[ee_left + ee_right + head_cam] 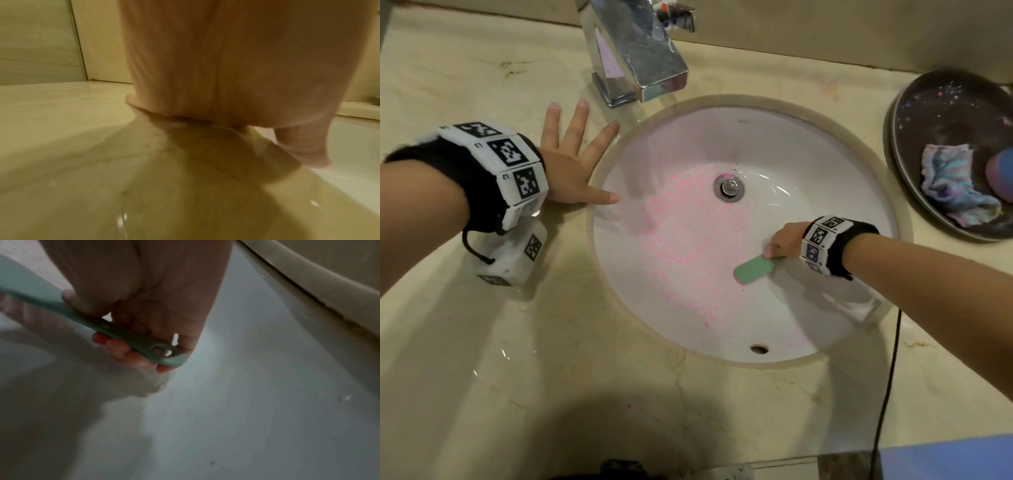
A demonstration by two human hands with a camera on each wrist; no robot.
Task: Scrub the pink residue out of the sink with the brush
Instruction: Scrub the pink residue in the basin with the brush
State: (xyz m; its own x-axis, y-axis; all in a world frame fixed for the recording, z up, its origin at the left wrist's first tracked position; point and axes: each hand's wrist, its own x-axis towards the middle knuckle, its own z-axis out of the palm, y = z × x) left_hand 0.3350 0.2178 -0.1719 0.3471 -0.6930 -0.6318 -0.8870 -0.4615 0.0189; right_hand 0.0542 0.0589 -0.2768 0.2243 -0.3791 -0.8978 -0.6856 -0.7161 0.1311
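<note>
- The brush (751,269), mint green, is lying low in the right half of the sink (774,137), its broad head pointing left toward the pink residue (674,240) and its handle running back into my right hand (784,241).
- My right hand is curling round the thin handle; in the right wrist view the fingertips (123,352) are wrapping under it and the thumb is pressing on top, with the handle's looped end (170,356) sticking out past my little finger.
- The pink residue is speckling the white basin in a band from just left of the drain (729,187) down toward the near wall, and a few specks are sitting on the worktop (482,342) near me.
- My left hand (571,161) is resting flat on the worktop at the sink's left rim, fingers spread and straight, holding nothing; the thumb is reaching over the rim.
- The chrome faucet (637,58) is standing at the far side, its spout hanging over the far rim.
- A dark plate (914,113) is sitting on the worktop to the right, carrying a crumpled blue and purple cloth (952,185).
- A black cable (890,377) is trailing down the worktop at the near right.
</note>
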